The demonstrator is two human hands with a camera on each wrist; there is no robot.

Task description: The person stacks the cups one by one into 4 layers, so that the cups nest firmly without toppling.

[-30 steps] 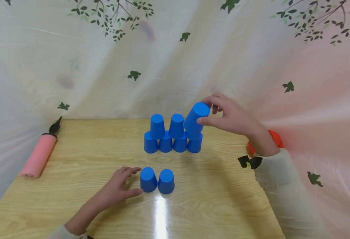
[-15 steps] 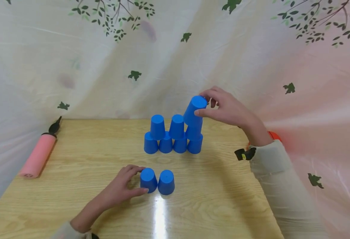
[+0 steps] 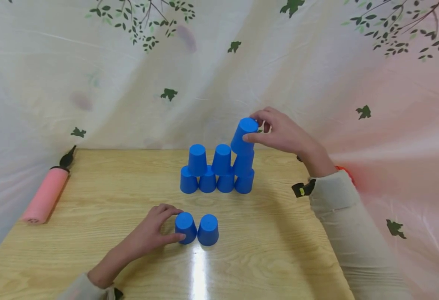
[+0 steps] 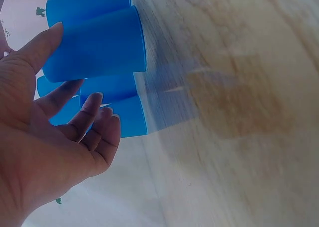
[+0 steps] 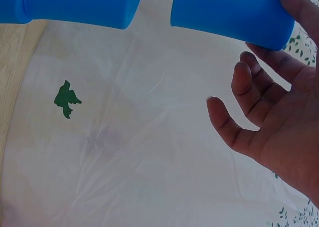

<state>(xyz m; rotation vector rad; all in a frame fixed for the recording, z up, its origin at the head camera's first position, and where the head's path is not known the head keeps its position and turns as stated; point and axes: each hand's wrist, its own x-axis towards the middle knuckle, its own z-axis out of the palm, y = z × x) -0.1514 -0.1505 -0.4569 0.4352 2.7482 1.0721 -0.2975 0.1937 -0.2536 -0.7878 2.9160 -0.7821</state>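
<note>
My right hand (image 3: 281, 131) pinches an upside-down blue cup (image 3: 243, 137) between thumb and fingers. It hangs above the right cup (image 3: 243, 162) of the stack's upper row; the right wrist view shows a gap between the two. Three upside-down cups form that row, standing on a lower row of several blue cups (image 3: 207, 182). Nearer to me, my left hand (image 3: 144, 233) grips the left one (image 3: 185, 227) of two upside-down blue cups, thumb in front and index finger behind. Beside it stands the other cup (image 3: 208, 230), close to or touching it.
A pink hand pump (image 3: 47, 196) with a black nozzle lies at the table's left. Behind the wooden table (image 3: 129, 179) hangs a pale curtain (image 3: 129, 96) with leaf prints. Part of a red object (image 3: 346, 173) shows behind my right forearm.
My right hand has risen with its cup, and the upper row's right cup now shows beneath. My left hand has moved right and taken hold of the near left cup.
</note>
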